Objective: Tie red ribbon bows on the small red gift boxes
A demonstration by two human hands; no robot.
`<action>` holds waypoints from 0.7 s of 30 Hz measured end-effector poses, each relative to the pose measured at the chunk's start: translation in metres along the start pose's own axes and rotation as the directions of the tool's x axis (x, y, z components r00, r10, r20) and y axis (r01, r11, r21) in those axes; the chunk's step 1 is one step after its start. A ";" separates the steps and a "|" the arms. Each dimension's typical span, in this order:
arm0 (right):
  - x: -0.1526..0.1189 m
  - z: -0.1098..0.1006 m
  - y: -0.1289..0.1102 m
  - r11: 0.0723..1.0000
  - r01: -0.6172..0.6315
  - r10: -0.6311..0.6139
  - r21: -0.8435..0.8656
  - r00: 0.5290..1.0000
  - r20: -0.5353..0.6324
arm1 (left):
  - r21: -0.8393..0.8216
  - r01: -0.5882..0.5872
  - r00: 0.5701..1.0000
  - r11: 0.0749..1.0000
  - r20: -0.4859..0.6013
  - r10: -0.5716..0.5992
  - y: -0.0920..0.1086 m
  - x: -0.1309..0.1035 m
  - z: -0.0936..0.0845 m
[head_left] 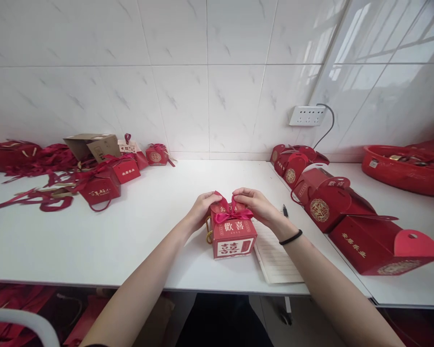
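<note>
A red gift box [233, 233] with gold and dark lettering stands upright on the white table in front of me. Tied across its top is a magenta ribbon bow [233, 215]. My left hand [203, 206] pinches at the upper left of the bow, thumb and fingers together. On the other side my right hand [255, 202] is closed in the same way at the upper right. Both seem to grip parts of the ribbon, though the fingers cover the exact spot. A gold cord [209, 231] hangs at the box's left side.
To the right lie a lined notebook [278, 255] and a pen [285, 210]. Beyond it runs a row of red boxes [361, 243], with a red basin [401, 176] behind. Tied boxes [100, 189], loose ribbons [45, 200] and a cardboard box [101, 146] occupy the left.
</note>
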State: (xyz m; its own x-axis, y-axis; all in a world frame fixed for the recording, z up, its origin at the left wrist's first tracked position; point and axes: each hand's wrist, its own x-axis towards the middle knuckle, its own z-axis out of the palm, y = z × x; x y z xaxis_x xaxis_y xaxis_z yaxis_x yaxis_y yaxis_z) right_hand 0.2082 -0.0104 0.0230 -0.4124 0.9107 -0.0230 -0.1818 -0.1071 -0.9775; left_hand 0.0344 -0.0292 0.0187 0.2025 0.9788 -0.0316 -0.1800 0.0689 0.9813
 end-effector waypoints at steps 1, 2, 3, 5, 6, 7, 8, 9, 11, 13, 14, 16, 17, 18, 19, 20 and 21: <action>0.000 0.001 0.001 1.000 -0.010 0.010 -0.004 1.000 -0.001 | 0.000 0.009 1.000 1.000 -0.003 -0.009 0.000 0.000 0.000; 0.000 0.001 0.001 1.000 -0.016 0.016 -0.004 1.000 -0.004 | -0.002 0.018 1.000 1.000 -0.005 -0.018 0.000 0.000 0.000; 0.000 0.001 0.001 1.000 -0.020 0.020 -0.002 1.000 -0.006 | -0.004 0.025 1.000 1.000 -0.005 -0.025 -0.001 0.000 0.000; 0.001 0.002 0.002 1.000 -0.020 0.020 0.005 1.000 -0.018 | -0.012 0.027 1.000 1.000 -0.010 -0.027 -0.001 0.000 0.000; 0.001 0.002 0.003 1.000 -0.018 0.018 0.005 0.999 -0.027 | -0.017 0.024 1.000 1.000 -0.016 -0.024 -0.001 0.000 0.000; 0.002 0.002 0.003 1.000 -0.015 0.015 0.006 0.999 -0.039 | -0.023 0.020 1.000 1.000 -0.022 -0.020 -0.001 0.001 0.000; 0.003 0.001 0.004 1.000 -0.014 0.014 0.007 0.999 -0.050 | -0.030 0.021 0.999 0.999 -0.029 -0.022 -0.001 0.001 0.000; 0.004 0.001 0.005 1.000 -0.015 0.015 0.009 0.998 -0.059 | -0.037 0.029 0.999 0.999 -0.034 -0.030 -0.002 0.001 0.000; 0.006 -0.001 0.008 1.000 -0.021 0.022 0.016 0.998 -0.061 | -0.048 0.060 0.997 0.997 -0.039 -0.062 -0.003 0.002 -0.002; 0.008 -0.003 0.010 0.999 -0.040 0.042 0.026 0.998 -0.050 | -0.046 0.094 0.995 0.994 -0.029 -0.096 -0.004 0.003 -0.003; 0.008 -0.004 0.012 0.998 -0.055 0.056 0.030 0.998 -0.039 | -0.041 0.108 0.994 0.993 -0.018 -0.109 -0.004 0.004 -0.004; 0.009 -0.006 0.013 0.996 -0.085 0.086 0.027 0.996 -0.006 | -0.030 0.134 0.991 0.991 0.016 -0.133 -0.005 0.004 -0.006; 0.008 -0.007 0.014 0.995 -0.094 0.094 0.017 0.995 0.021 | -0.026 0.146 0.989 0.989 0.035 -0.145 -0.006 0.004 -0.007; 0.008 -0.008 0.014 0.995 -0.098 0.098 -0.003 0.994 0.050 | -0.024 0.156 0.986 0.987 0.054 -0.155 -0.006 0.004 -0.008; 0.007 -0.008 0.015 0.995 -0.100 0.102 -0.029 0.992 0.079 | -0.025 0.163 0.984 0.986 0.070 -0.161 -0.006 0.004 -0.009; 0.007 -0.008 0.016 0.993 -0.102 0.107 -0.055 0.989 0.101 | -0.026 0.167 0.983 0.986 0.084 -0.164 -0.005 0.003 -0.010; 0.006 -0.008 0.016 0.991 -0.104 0.113 -0.080 0.987 0.115 | -0.030 0.167 0.982 0.985 0.093 -0.164 -0.005 0.002 -0.010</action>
State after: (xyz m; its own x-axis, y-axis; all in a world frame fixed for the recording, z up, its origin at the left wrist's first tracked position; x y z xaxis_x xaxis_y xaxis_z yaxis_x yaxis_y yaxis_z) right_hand 0.2097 -0.0031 0.0055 -0.5302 0.8408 -0.1091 -0.0658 -0.1692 -0.9834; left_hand 0.0259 -0.0252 0.0116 0.3182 0.9319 -0.1742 -0.1722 0.2375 0.9560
